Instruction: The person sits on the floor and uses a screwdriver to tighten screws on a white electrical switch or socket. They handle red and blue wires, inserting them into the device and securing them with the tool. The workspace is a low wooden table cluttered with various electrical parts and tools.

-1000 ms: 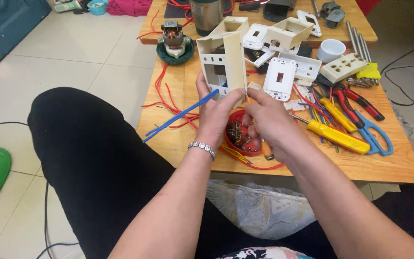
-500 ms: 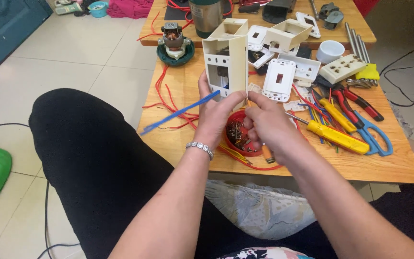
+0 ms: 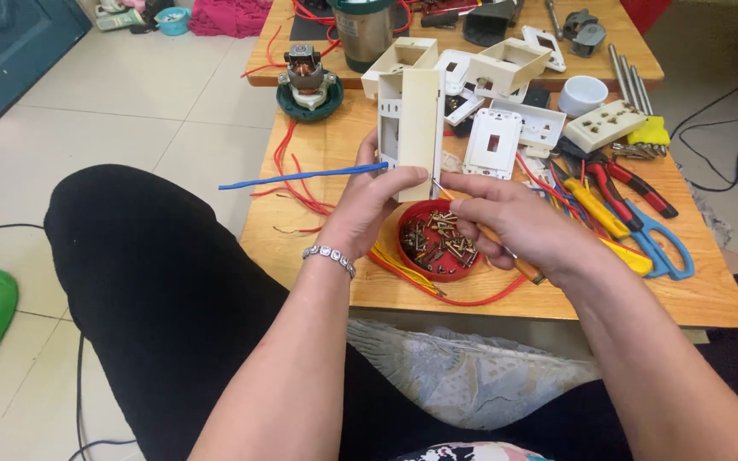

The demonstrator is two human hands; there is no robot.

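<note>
Behind left hand (image 3: 369, 209), box (image 3: 412, 128) base hidden

Cream box (image 3: 421, 128) in left hand (image 3: 367, 209)

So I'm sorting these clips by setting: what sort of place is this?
Probably a home electrical repair spot: a low wooden table on a tiled floor, strewn with switch plates, pliers and a small motor.
</note>
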